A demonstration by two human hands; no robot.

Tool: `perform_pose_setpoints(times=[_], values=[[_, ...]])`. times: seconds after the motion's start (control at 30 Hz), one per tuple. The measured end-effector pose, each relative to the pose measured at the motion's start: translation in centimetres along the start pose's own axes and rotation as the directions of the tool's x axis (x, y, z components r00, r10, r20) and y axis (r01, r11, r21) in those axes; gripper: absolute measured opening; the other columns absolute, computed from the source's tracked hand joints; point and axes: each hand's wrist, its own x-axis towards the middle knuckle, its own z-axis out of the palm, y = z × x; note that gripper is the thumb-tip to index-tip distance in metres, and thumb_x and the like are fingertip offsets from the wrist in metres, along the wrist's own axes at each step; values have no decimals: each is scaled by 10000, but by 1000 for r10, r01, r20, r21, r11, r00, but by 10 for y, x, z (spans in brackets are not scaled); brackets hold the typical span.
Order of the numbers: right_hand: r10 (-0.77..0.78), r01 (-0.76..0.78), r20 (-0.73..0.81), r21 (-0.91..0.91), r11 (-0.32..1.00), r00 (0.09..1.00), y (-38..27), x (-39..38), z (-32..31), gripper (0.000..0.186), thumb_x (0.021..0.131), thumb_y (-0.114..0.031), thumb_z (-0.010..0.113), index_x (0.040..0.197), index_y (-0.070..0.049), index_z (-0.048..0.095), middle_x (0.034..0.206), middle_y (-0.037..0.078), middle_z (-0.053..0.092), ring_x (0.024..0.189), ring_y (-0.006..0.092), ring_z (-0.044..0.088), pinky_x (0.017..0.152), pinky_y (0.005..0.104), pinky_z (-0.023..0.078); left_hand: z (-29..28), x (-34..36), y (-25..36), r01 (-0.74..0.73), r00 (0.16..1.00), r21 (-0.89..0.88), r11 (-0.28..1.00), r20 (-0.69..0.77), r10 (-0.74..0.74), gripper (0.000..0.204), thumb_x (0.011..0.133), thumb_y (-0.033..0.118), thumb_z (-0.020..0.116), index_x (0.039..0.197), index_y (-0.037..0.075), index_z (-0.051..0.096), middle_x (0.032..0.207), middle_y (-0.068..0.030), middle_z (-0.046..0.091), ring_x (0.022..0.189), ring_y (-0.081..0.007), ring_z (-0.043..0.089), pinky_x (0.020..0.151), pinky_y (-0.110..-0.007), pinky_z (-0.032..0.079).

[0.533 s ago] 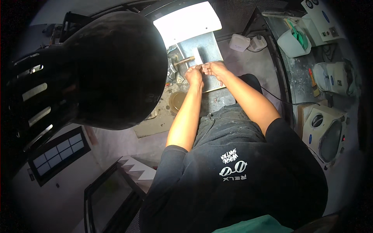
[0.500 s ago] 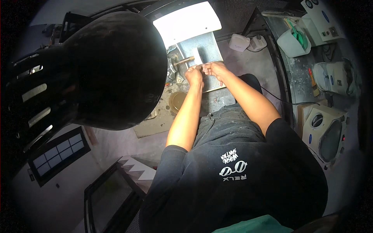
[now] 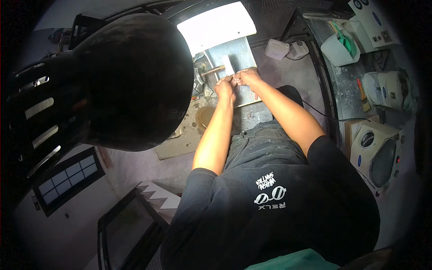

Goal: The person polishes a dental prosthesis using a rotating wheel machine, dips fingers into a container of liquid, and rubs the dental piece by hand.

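Both of my hands meet at the near edge of a white wheel (image 3: 228, 66), which sits on the end of a brownish shaft (image 3: 213, 70). The shaft comes out of a grey motor (image 3: 198, 77) on the left. My left hand (image 3: 225, 87) is closed, fingertips pinched together just below the wheel. My right hand (image 3: 248, 77) is closed too, its fingers bent in against the left fingertips. Whatever they hold between them is too small and too covered to make out. Under the hands lies a grey metal tray (image 3: 245, 48) with a raised rim.
A large black lamp shade (image 3: 139, 81) fills the left side, close to my left arm. A bright white panel (image 3: 216, 28) stands behind the wheel. A round brown dish (image 3: 205, 116) lies left of my forearm. At right, a bench carries a white tub (image 3: 340, 50) and several machines.
My right hand has shifted slightly left and its fingers have curled in closer to my left fingertips. The left hand stays nearly in place.
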Motion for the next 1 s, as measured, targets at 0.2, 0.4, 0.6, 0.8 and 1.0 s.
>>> perform_pose_setpoints(times=[0.2, 0.4, 0.6, 0.8, 1.0], values=[[-36, 36, -33, -22, 999, 999, -2, -3, 11, 80, 745, -25, 639, 680, 18, 621, 645, 66, 599, 544, 124, 563, 493, 225, 466, -9, 4, 2, 13, 1000, -60, 998, -12, -14, 63, 791, -54, 515, 830, -86, 553, 756, -153, 603, 636, -227, 606, 547, -300, 515], [-44, 45, 45, -24, 999, 998, 8, 6, 1, 98, 746, -32, 644, 810, 38, 621, 719, 78, 626, 567, 137, 570, 538, 217, 471, -1, -2, 4, 29, 999, -56, 998, -15, -30, 78, 794, -57, 517, 853, -94, 550, 792, -169, 612, 660, -243, 620, 564, -310, 524], [54, -54, 4, 69, 996, 999, 11, -2, -4, 253, 766, -123, 692, 947, 35, 611, 801, 66, 639, 706, 129, 588, 668, 235, 482, 1, 2, -1, -40, 999, 103, 994, -18, 42, 50, 794, -35, 548, 788, -73, 579, 758, -160, 629, 610, -211, 611, 551, -280, 506], [-89, 90, 24, -80, 993, 996, 16, -4, -14, 224, 801, -158, 665, 960, -1, 647, 823, 56, 654, 722, 120, 583, 668, 268, 481, 1, -5, -10, -156, 985, 178, 972, 99, 140, 66, 815, 16, 583, 783, -40, 597, 720, -102, 640, 584, -152, 596, 514, -250, 468], [-261, 243, -33, -268, 932, 965, 4, -20, -10, 206, 822, -156, 634, 967, -12, 662, 822, 49, 658, 740, 118, 581, 655, 295, 478, 3, -10, -6, -87, 994, 207, 974, 82, 71, 56, 828, 18, 584, 795, -25, 600, 732, -86, 644, 586, -134, 593, 491, -236, 449]])
